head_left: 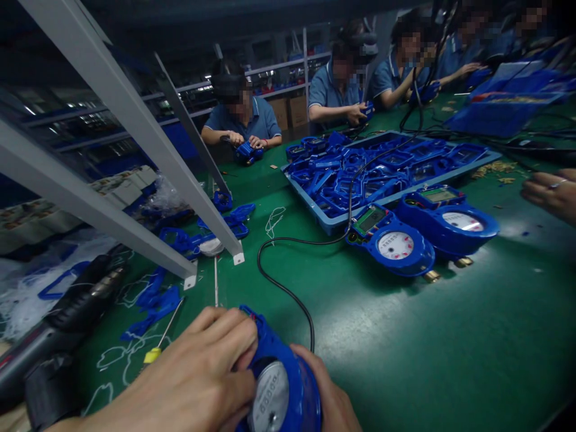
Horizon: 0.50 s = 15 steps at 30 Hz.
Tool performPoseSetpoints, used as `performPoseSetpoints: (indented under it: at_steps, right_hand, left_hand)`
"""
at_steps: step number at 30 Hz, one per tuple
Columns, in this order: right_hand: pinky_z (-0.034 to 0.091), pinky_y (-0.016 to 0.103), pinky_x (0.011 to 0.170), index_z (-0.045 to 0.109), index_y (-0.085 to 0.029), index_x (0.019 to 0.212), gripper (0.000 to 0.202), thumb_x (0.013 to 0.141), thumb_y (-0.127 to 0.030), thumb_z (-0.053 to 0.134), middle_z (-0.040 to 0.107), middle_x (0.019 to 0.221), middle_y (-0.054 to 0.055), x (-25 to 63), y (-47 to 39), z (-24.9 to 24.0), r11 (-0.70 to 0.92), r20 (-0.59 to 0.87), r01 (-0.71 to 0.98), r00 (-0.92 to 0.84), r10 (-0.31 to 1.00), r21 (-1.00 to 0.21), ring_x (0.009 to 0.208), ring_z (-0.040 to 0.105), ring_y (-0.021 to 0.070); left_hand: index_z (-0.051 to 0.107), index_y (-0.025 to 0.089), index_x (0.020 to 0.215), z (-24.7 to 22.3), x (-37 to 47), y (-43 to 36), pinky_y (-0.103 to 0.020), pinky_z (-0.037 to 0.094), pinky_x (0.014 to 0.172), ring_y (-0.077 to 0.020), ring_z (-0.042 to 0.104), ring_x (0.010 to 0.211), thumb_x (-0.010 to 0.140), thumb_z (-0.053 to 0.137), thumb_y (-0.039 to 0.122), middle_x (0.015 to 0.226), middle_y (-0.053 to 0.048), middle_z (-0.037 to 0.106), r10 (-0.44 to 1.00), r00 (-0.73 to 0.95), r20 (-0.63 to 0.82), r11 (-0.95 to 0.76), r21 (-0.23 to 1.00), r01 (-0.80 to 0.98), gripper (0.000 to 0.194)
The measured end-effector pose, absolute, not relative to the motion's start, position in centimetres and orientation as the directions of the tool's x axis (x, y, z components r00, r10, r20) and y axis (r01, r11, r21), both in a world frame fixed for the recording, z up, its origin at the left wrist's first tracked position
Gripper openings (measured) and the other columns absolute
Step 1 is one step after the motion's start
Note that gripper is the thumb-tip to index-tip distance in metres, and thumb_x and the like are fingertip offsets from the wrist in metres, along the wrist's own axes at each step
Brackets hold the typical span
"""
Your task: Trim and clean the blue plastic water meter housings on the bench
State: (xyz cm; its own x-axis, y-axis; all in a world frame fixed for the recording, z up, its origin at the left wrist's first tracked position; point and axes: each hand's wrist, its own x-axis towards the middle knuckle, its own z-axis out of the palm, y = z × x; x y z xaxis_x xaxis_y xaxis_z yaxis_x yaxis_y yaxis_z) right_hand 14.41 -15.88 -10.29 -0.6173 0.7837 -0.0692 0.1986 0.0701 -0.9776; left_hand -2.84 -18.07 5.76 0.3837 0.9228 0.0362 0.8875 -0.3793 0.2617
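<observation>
A blue water meter (294, 378) with a round white dial is held between my two hands at the bottom of the view. My left hand (198, 372) reaches over its upper left side, fingers bent onto the blue housing near the dial. On the meter's right side, my right hand (330, 393) is wrapped round the housing; part of that hand is hidden behind the meter. A bit of green circuit board shows at the meter's top end, partly covered by my left fingers.
Two blue meters (396, 246) with displays stand right of centre. Behind them is a tray (330, 223) of blue parts. A black cable (288, 288) crosses the table. At left are metal struts (135, 132), a screwdriver (153, 354) and a black tool (54, 330). Several people work opposite; another person's hand (553, 192) is at right.
</observation>
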Motion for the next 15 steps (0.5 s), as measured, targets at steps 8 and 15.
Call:
performPoseSetpoints:
  at_steps: [8, 15]
  right_hand:
    - [0.051, 0.027, 0.086, 0.039, -0.041, 0.126, 0.069, 0.066, -0.014, 0.062, 0.06, 0.116, -0.008, 14.7, -15.8, -10.0, 0.05, -0.035, 0.112, -0.652, 0.757, -0.992, 0.103, 0.06, 0.0167]
    - [0.049, 0.026, 0.088, 0.039, -0.04, 0.126, 0.071, 0.065, -0.013, 0.066, 0.06, 0.117, -0.007, 14.6, -15.9, -10.1, 0.026, -0.061, 0.126, -0.639, 0.767, -0.992, 0.104, 0.06, 0.0167]
  left_hand:
    - [0.057, 0.022, 0.06, 5.7, -1.9, -17.7, -0.035, 0.021, 0.077, -0.0178, 0.041, 0.081, 0.075, 0.065, 0.024, 0.078, 0.003, 0.052, 0.93, 0.367, -0.033, -0.368, -0.092, 0.925, 0.017]
    - [0.06, 0.021, 0.061, 5.1, -0.9, -16.8, -0.034, 0.025, 0.075, -0.0168, 0.043, 0.077, 0.07, 0.064, 0.025, 0.075, 0.003, 0.057, 0.899, 0.438, 0.028, -0.426, -0.181, 0.886, 0.011]
